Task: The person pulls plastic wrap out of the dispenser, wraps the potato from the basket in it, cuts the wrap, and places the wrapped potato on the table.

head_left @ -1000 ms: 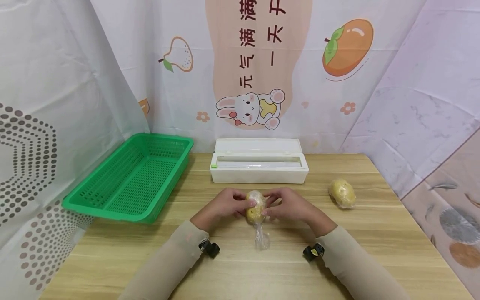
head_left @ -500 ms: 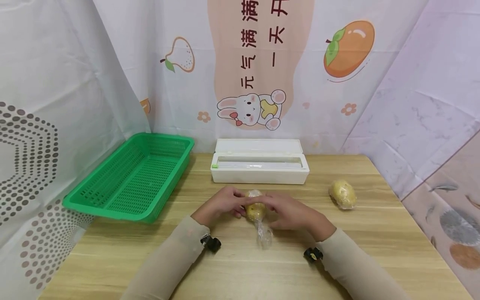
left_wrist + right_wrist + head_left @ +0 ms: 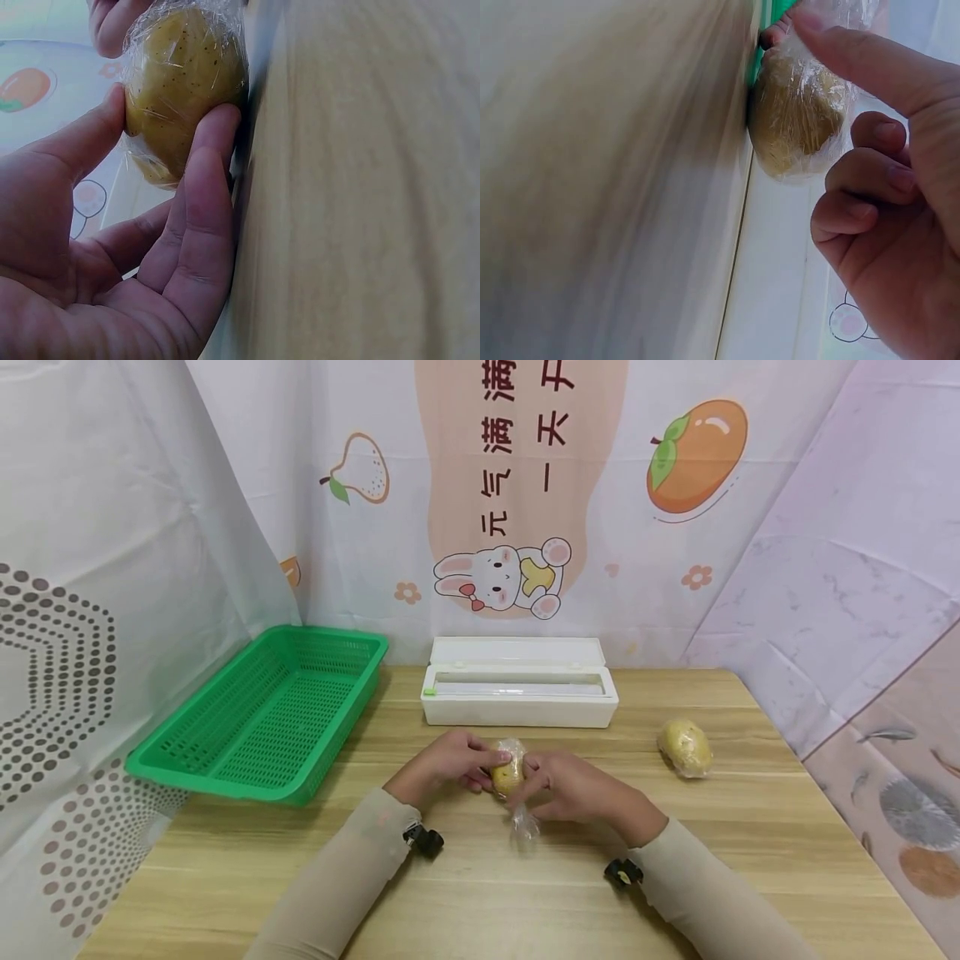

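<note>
A potato point(image 3: 506, 779) in clear plastic wrap point(image 3: 526, 828) stands between both hands on the table point(image 3: 510, 910), a loose tail of the wrap pointing toward me. My left hand point(image 3: 450, 762) holds the potato, its thumb and fingertips on opposite sides in the left wrist view. From the other side, my right hand point(image 3: 573, 789) reaches in. In the right wrist view its straight thumb point(image 3: 870, 64) lies against the wrap above the potato point(image 3: 799, 112), blurred at the tip. Its other visible fingers are curled beside the potato and grip nothing that I can see.
Behind the hands stands a white wrap dispenser box point(image 3: 517, 712) with its lid raised. A green perforated basket point(image 3: 258, 792) sits at the left. Another wrapped potato point(image 3: 686, 748) lies to the right. A printed curtain point(image 3: 360, 552) hangs along the back.
My right hand sweeps over the top of the potato, then draws back, its thumb now at the neck of the wrap tail. My left hand keeps its hold on the potato.
</note>
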Demonstrator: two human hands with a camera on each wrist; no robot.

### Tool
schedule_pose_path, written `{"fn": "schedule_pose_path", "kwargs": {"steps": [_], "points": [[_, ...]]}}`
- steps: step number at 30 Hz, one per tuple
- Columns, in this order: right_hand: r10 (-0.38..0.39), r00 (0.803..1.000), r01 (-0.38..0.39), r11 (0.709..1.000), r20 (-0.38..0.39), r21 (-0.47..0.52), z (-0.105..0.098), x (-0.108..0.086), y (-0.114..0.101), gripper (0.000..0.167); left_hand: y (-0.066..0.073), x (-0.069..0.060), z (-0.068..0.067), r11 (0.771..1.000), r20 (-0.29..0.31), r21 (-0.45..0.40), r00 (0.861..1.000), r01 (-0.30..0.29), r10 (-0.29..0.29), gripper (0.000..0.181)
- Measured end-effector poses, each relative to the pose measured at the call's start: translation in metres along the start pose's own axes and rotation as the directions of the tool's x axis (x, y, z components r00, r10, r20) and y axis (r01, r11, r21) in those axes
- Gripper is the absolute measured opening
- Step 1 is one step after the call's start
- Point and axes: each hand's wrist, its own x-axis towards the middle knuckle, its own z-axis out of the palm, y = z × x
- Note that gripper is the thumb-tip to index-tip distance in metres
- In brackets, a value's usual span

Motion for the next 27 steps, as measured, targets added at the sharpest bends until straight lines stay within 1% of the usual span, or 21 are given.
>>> {"fn": "schedule_pose_path", "kwargs": {"steps": [5,10,14,18,22,27], "points": [[0.009,0.999,-0.008,0.999,-0.033,0.050,0.0002,-0.0003,-0.0005,0.019,-0.0004,-0.0003,0.0007,1.000,0.004,0.004,1.000,-0.004,0.004,0.043],[0.020,0.996,-0.012,0.997,-0.091,0.082,0.0005,-0.0006,0.0015,0.011,-0.0006,0.0002,0.0007,1.000,0.008,0.007,1.000,-0.007,0.006,0.042],[0.041,0.988,-0.031,0.997,-0.151,0.070,0.0005,-0.0008,0.0036,0.008,-0.0002,0.0001,0.0006,1.000,0.012,-0.004,1.000,-0.001,0.001,0.041],[0.071,0.974,-0.062,0.997,-0.213,0.051,-0.0003,-0.0001,0.0046,0.005,-0.0003,0.0008,0.0003,1.000,0.011,-0.016,1.000,-0.003,0.003,0.042],[0.105,0.961,-0.097,0.994,-0.255,0.043,-0.0003,0.0004,0.0054,0.009,0.0006,0.0000,0.0003,1.000,0.010,-0.017,1.000,-0.010,0.010,0.043],[0.166,0.953,-0.153,0.986,-0.253,0.072,0.0016,0.0005,0.0071,0.013,0.0040,-0.0038,0.0017,1.000,0.000,0.004,1.000,-0.012,0.012,0.043]]}}
